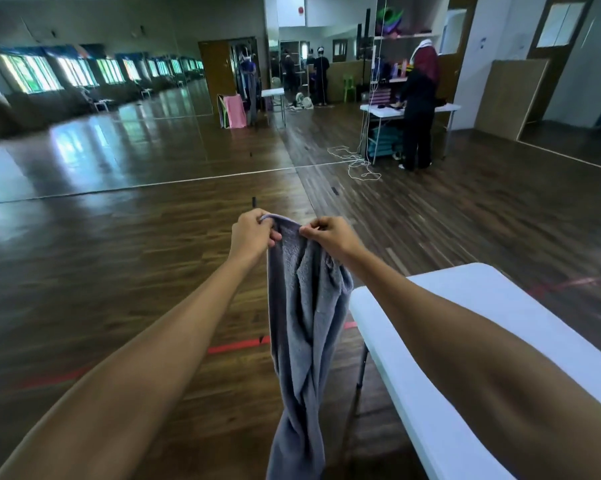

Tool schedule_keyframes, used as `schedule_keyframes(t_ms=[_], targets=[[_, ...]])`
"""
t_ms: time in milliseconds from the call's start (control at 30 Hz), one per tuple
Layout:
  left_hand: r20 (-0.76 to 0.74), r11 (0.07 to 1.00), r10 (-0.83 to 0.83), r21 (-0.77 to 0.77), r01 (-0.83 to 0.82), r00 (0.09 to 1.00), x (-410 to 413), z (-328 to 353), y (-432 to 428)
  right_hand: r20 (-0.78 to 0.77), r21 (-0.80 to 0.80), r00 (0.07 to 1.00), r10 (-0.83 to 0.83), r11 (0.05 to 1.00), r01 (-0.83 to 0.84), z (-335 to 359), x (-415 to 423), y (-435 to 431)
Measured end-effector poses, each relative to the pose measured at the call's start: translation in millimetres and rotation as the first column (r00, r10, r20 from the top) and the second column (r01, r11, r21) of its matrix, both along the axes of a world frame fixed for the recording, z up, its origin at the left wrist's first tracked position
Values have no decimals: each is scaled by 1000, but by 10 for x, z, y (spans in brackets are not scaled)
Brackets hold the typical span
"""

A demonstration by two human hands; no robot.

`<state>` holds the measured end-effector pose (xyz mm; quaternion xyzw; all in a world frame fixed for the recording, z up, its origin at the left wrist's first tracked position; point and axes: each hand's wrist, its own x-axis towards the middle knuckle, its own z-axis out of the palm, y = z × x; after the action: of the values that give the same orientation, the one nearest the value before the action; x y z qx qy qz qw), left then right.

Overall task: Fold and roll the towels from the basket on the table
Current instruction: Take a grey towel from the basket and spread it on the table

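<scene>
Left hand (252, 233) and right hand (330, 235) each pinch the towel's (306, 306) top edge; it hangs bunched, table (500, 299) at 3 o'clock.

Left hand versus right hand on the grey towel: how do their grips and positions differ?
The left hand has the top edge of the towel bunched inside curled fingers; the right hand pinches that edge between thumb and fingertips. The left forearm reaches over floor; the right forearm crosses above the white table. Both hold the same edge, close together, the towel hanging twisted below.
</scene>
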<state>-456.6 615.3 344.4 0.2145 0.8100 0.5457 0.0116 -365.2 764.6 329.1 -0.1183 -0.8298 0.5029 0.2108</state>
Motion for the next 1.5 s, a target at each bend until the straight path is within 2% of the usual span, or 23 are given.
schedule_keyframes(t_ms=[300, 567, 667, 733, 767, 867, 967, 1067, 1200, 1300, 1500], targets=[[41, 996, -69, 50, 67, 997, -1393, -235, 1513, -7, 57, 994, -105, 993, 105, 28, -1288, 1507], [104, 986, -156, 76, 148, 982, -2737, -138, 3128, 53, 223, 973, -223, 953, 206, 182, -2542, 3171], [124, 989, -146, 40, 142, 981, -3083, -216, 3552, 71, 118, 940, -333, 939, 324, 172, -2745, 3794], [150, 992, -130, 15, 129, 980, -3267, -352, 3702, 110, 41, 918, -380, 925, 378, 94, -2734, 4089], [161, 993, -118, -1, 120, 980, -3339, -435, 3748, 157, 55, 901, -403, 915, 400, 45, -2691, 4192], [181, 996, -47, -63, 59, 982, -3500, -692, 3787, 355, 261, 821, -447, 891, 372, -252, -2519, 4506], [208, 992, 41, -127, -15, 977, -3579, -923, 3745, 444, 425, 732, -516, 841, 335, -562, -2277, 4800], [238, 983, 99, -171, -59, 966, -3579, -1111, 3666, 479, 475, 676, -559, 813, 336, -781, -2034, 5040], [230, 972, 145, -217, -95, 962, -3565, -1301, 3557, 551, 515, 631, -546, 817, 258, -966, -1773, 5216], [223, 963, 156, -252, -98, 962, -3502, -1372, 3528, 562, 471, 639, -524, 839, 273, -1024, -1647, 5279], [208, 958, 142, -274, -81, 968, -3253, -1437, 3614, 514, 314, 768, -382, 917, 245, -1068, -1410, 5366]])
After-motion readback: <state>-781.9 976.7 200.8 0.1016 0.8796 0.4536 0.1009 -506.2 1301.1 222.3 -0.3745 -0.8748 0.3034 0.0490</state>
